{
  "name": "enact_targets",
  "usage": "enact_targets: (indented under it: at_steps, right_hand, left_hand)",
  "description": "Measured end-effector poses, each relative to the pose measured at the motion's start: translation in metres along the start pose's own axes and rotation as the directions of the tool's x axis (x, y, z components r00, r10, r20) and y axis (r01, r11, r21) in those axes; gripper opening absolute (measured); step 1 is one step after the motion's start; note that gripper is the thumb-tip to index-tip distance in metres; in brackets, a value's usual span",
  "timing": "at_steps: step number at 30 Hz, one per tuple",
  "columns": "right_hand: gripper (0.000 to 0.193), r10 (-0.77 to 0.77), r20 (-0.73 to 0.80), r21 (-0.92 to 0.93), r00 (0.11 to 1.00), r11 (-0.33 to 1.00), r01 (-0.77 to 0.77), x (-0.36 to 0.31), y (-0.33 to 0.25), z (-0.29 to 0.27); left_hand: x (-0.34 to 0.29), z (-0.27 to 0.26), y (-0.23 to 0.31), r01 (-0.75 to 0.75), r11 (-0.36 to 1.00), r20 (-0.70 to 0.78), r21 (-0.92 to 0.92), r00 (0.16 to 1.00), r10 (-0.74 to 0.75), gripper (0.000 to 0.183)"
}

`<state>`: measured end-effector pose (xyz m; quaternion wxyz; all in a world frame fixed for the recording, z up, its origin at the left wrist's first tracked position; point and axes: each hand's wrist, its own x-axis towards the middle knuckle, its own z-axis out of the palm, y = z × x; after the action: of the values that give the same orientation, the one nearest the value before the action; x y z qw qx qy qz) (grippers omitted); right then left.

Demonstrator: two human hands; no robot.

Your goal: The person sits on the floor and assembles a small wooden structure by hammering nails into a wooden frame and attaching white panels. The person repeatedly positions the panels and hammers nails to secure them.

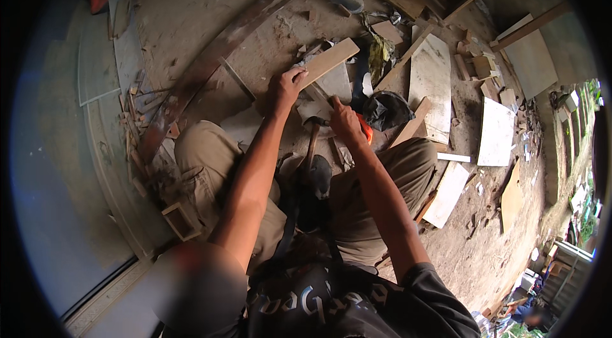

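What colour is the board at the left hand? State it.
The board is light tan-brown, best seen in the head view.

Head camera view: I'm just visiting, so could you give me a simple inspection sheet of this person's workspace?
Surface: brown, dusty ground, strewn with scraps.
Job's things: flat wooden board angled in front of the person; hammer-like tool between the legs.
Clutter: pale panel and crumpled black item to the right, among scattered wood pieces.
Grippers: bare hands; left hand holds the board; right hand is beside an orange item, its grip unclear.
Cables: nothing seen.
Surroundings: blue-grey surface at left; greenery at far right.
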<state>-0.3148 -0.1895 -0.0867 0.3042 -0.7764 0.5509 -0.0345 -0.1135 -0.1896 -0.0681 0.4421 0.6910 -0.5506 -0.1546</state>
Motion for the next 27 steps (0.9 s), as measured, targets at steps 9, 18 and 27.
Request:
enact_targets:
  at_steps: [9, 18, 27]
  right_hand:
    - [0.039, -0.020, -0.037, 0.021, 0.999, 1.000, 0.020, -0.005, -0.006, 0.001]
    - [0.040, -0.029, -0.062, 0.026, 0.998, 0.999, 0.031, -0.010, -0.012, 0.001]
    - [0.034, -0.275, -0.597, -0.002, 0.754, 0.940, 0.341, -0.029, -0.025, 0.000]
  left_hand:
    - [-0.001, -0.001, 0.004, 0.028, 0.999, 0.022, 0.027, 0.999, -0.029, 0.024]
    - [0.000, 0.000, 0.002, 0.024, 0.998, 0.022, 0.059, 0.999, -0.025, 0.025]
    - [0.000, -0.002, 0.002, 0.019, 0.998, 0.032, 0.060, 0.999, -0.021, 0.025]
